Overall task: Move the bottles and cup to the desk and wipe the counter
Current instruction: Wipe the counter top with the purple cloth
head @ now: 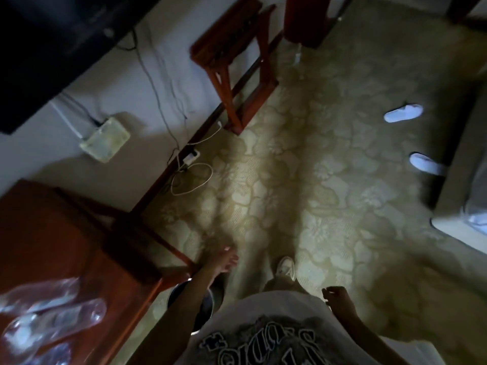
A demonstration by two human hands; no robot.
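Clear plastic bottles (52,317) lie blurred on the reddish wooden desk (52,238) at the lower left. My left hand (225,260) hangs past the desk's corner, over the carpet, with its fingers loosely apart and nothing in it. My right hand (336,295) is by my hip with the fingers curled in, and I see nothing held in it. No cup and no counter are in view.
A dark round bin (196,299) stands under my left forearm beside the desk. A wooden luggage rack (232,48) stands against the wall ahead. Cables and a white charger (191,156) lie along the baseboard. White slippers (403,113) sit at the right by a bed (458,196).
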